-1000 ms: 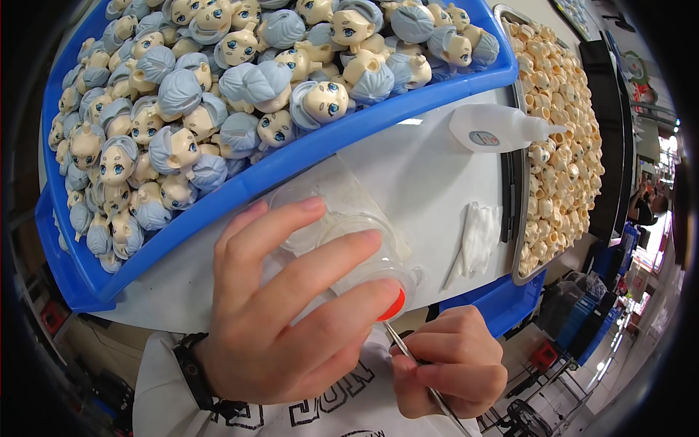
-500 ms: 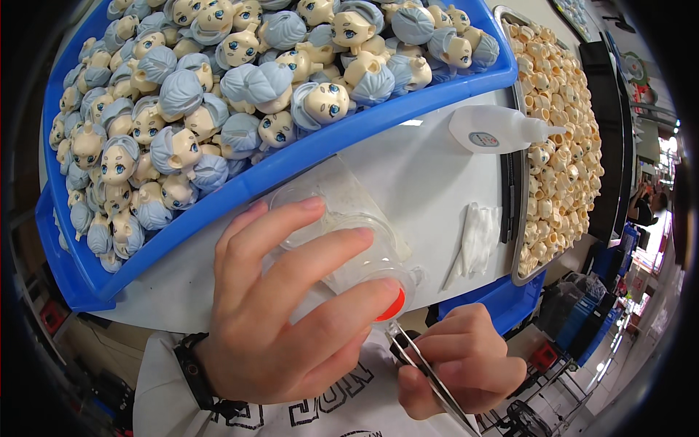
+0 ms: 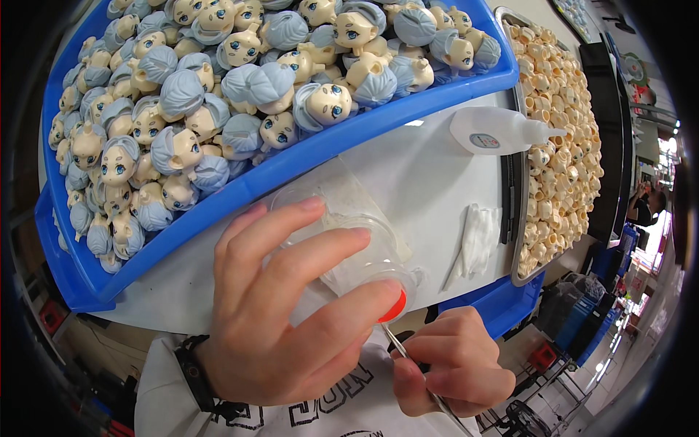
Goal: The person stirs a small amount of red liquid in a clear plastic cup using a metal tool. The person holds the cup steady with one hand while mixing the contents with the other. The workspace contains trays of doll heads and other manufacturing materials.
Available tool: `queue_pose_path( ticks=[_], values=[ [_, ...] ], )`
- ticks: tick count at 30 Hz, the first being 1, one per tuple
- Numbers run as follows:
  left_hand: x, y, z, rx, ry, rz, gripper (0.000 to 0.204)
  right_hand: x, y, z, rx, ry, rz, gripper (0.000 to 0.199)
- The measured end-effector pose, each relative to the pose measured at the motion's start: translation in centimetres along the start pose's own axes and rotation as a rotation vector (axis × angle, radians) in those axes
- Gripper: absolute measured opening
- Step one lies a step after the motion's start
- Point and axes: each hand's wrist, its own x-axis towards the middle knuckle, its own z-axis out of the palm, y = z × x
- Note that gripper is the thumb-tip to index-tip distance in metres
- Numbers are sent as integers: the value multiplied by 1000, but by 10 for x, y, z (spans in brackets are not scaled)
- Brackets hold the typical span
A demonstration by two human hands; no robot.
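Note:
My left hand (image 3: 287, 313) pinches a small glossy red-orange piece (image 3: 395, 307) under its index fingertip; most of that piece is covered, so its kind does not show. The other fingers are spread over a clear plastic cup-like container (image 3: 378, 255) at the table's near edge. In my right hand (image 3: 459, 364) is a pair of metal tweezers (image 3: 394, 339), with the tips up at the lower edge of the red piece. The tweezer arms look pressed together. Whether the tips hold anything, I cannot tell.
Across the far left stands a blue bin (image 3: 306, 138) heaped with doll heads (image 3: 182, 95) with light blue hair. A white squeeze bottle (image 3: 484, 131) lies near a metal tray (image 3: 518, 240) of beige hollow parts (image 3: 561, 146). White cloth-like strips (image 3: 478, 239) lie nearby, above another blue bin (image 3: 502, 302).
The tweezer arms have come together, and my right hand has shifted slightly left. The red piece is tilted a little differently, while my left hand is nearly still.

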Motion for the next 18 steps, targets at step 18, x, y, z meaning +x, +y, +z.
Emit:
queue_pose_path(
  ticks=[18],
  values=[
    [0, -1, 1, -8, 1, -8, 31, 0, 5, -2, 44, -20, -32, 43]
  ],
)
